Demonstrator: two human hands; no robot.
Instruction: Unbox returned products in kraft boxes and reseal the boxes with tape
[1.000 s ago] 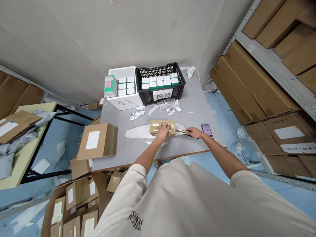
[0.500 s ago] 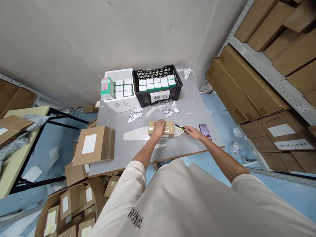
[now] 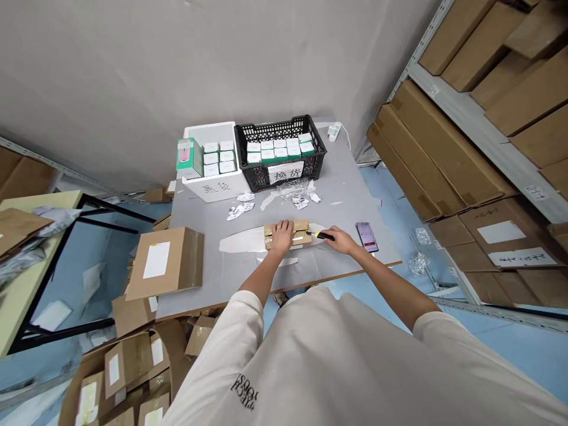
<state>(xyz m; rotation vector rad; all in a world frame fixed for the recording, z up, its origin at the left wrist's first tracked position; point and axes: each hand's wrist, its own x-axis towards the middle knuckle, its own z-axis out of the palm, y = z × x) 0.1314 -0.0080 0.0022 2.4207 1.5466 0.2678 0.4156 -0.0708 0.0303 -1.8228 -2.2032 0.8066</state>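
Note:
A small taped cardboard box [image 3: 302, 226] lies on the grey table, with a lengthwise gap along its top. My left hand [image 3: 281, 236] is laid over the box's left part and grips it, the fingers pointing to its far side. In my right hand [image 3: 341, 240] is a yellow and black utility knife [image 3: 323, 235]. Its blade end reaches the right part of the box's top, at the gap. A white worn patch of tabletop [image 3: 242, 239] shows to the left of the box.
A phone [image 3: 367, 236] lies right of my right hand. Behind are a black crate [image 3: 284, 177] and a white foam box [image 3: 208, 188], both holding small white and green boxes. Crumpled paper [image 3: 240, 210] lies nearer. A larger carton [image 3: 168, 263] stands at the left edge.
My right hand has moved left with the utility knife, bringing its blade from beside the box onto the top. A gap now shows along the box's top. My left hand stays on it.

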